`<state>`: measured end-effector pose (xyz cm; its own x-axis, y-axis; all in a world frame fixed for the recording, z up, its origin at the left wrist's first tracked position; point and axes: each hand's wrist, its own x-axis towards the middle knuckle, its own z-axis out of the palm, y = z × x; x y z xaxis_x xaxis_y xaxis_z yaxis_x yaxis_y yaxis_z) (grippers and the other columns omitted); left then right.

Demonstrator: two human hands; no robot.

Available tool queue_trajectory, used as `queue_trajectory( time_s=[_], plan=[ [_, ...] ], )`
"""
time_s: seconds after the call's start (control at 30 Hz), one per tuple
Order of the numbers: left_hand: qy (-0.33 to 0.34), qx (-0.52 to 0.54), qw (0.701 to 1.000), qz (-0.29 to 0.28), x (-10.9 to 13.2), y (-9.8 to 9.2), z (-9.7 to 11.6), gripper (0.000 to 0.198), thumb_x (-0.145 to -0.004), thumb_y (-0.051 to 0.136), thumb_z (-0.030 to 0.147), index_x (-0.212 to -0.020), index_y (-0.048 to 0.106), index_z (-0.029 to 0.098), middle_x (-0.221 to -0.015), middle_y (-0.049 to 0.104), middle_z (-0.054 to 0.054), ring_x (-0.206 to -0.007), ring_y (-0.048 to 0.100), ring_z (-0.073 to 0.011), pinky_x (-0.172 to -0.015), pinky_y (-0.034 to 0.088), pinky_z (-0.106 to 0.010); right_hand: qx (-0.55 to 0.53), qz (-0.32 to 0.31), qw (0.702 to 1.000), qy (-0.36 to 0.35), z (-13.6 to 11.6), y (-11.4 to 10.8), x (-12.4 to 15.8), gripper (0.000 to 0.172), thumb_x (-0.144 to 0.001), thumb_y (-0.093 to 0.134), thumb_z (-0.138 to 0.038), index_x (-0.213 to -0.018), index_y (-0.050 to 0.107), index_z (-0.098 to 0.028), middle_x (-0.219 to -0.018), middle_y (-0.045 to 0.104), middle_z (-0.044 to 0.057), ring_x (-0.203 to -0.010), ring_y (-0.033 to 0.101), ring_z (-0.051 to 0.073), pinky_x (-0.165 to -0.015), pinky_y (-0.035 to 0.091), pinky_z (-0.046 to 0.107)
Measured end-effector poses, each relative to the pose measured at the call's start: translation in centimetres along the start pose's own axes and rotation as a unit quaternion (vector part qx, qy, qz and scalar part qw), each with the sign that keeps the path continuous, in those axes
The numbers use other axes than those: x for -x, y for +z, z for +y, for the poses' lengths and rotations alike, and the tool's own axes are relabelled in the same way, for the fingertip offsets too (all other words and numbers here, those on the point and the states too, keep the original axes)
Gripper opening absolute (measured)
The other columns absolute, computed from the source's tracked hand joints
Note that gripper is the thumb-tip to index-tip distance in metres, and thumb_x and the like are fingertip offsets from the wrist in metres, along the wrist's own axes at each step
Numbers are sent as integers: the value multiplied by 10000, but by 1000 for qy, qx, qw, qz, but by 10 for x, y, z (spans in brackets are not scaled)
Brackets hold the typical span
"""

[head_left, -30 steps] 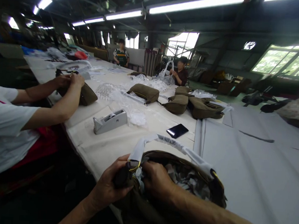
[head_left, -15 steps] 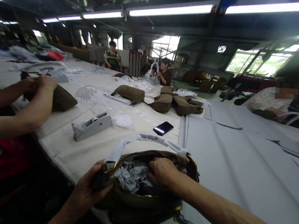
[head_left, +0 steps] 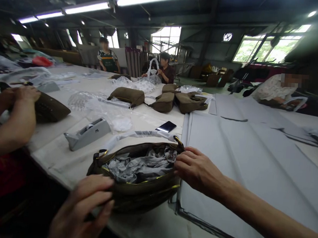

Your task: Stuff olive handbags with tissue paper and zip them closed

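Observation:
An olive handbag (head_left: 140,193) lies open-topped on the table edge in front of me, stuffed with grey tissue paper (head_left: 142,164), its handle (head_left: 136,134) wrapped in white film. My left hand (head_left: 83,209) rests on the bag's near side with fingers stretched out. My right hand (head_left: 196,169) pinches the bag's right end by the zipper, fingers curled on it.
A grey tape dispenser (head_left: 86,133) and a black phone (head_left: 166,126) lie beyond the bag. Several more olive bags (head_left: 176,100) and clear plastic wraps sit mid-table. A co-worker's arms (head_left: 14,113) hold a bag at left. Grey sheet (head_left: 254,150) covers the right side. Other people sit further off.
My right hand came out of the bag's mouth and moved to its right end. My left hand let go of the left ring end and slid to the near side. The view shifted right.

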<state>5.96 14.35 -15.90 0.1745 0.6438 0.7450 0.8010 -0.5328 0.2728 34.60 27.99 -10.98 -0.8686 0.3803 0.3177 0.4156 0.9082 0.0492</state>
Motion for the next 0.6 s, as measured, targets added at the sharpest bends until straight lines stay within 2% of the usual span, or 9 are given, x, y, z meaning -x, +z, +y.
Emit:
queue_trajectory(
  time_s=[0.03, 0.1, 0.13, 0.2, 0.27, 0.33, 0.47, 0.53, 0.6],
  plan=[
    [41, 17, 996, -71, -19, 10, 10, 321, -781, 566, 42, -1024, 535, 248, -1052, 573, -19, -1017, 546, -176, -943, 451, -346, 28, -29, 999, -30, 2, 1, 2, 183, -901, 471, -234, -768, 575, -165, -794, 604, 32, -785, 528, 174, -932, 349, 403],
    [35, 33, 977, -207, -57, 40, 20, 167, -811, 570, 130, -947, 564, 226, -990, 613, -24, -955, 562, -192, -885, 472, -373, 81, -77, 992, -59, 5, 9, -1, 131, -874, 499, -196, -784, 589, -166, -812, 600, 32, -819, 514, 197, -979, 295, 473],
    [18, 32, 958, -285, -74, 58, 19, 203, -783, 627, 196, -977, 576, 226, -1055, 610, -37, -1012, 551, -223, -907, 464, -408, 107, -99, 987, -61, 5, 13, -5, 114, -859, 514, -181, -786, 600, -165, -817, 598, 36, -826, 507, 210, -973, 290, 503],
    [-17, 43, 928, -369, -97, 90, 9, 478, -700, 719, 295, -1137, 547, 212, -1290, 506, -100, -1184, 467, -291, -983, 416, -473, 149, -143, 977, -60, 6, 20, -13, 102, -829, 547, -171, -762, 623, -162, -828, 599, 52, -844, 498, 240, -930, 306, 546],
    [-60, 65, 913, -399, -104, 114, -5, 720, -686, 721, 365, -1318, 412, 209, -1447, 331, -137, -1308, 345, -312, -1041, 361, -495, 165, -172, 968, -76, 6, 23, -16, 121, -828, 555, -179, -739, 636, -164, -820, 598, 57, -856, 492, 258, -891, 325, 555],
    [-76, 87, 909, -401, -101, 126, -15, 786, -740, 658, 375, -1407, 276, 215, -1490, 256, -134, -1347, 295, -288, -1071, 331, -474, 145, -157, 971, -108, 7, 24, -12, 164, -865, 517, -197, -748, 630, -177, -786, 586, 36, -836, 489, 244, -902, 319, 542],
    [0, 116, 900, -421, -89, 127, -12, 669, -789, 564, 268, -1401, 294, 250, -1467, 321, -87, -1300, 384, -240, -1068, 355, -373, 106, -103, 977, -156, 2, 26, 2, 168, -893, 473, -232, -830, 622, -190, -811, 594, 22, -840, 499, 229, -1005, 229, 526],
    [19, 125, 894, -430, -89, 125, -4, 611, -794, 543, 244, -1369, 337, 271, -1427, 383, -62, -1242, 452, -227, -1032, 397, -339, 128, -128, 971, -155, -3, 28, 5, 154, -865, 499, -226, -840, 641, -170, -830, 619, 51, -866, 520, 255, -1024, 192, 555],
    [3, 112, 895, -431, -92, 124, 5, 558, -800, 541, 249, -1330, 372, 271, -1366, 452, -56, -1183, 503, -225, -997, 430, -331, 160, -174, 962, -135, -7, 29, 3, 174, -844, 515, -223, -873, 661, -131, -869, 642, 103, -874, 547, 278, -989, 255, 548]
  ],
)
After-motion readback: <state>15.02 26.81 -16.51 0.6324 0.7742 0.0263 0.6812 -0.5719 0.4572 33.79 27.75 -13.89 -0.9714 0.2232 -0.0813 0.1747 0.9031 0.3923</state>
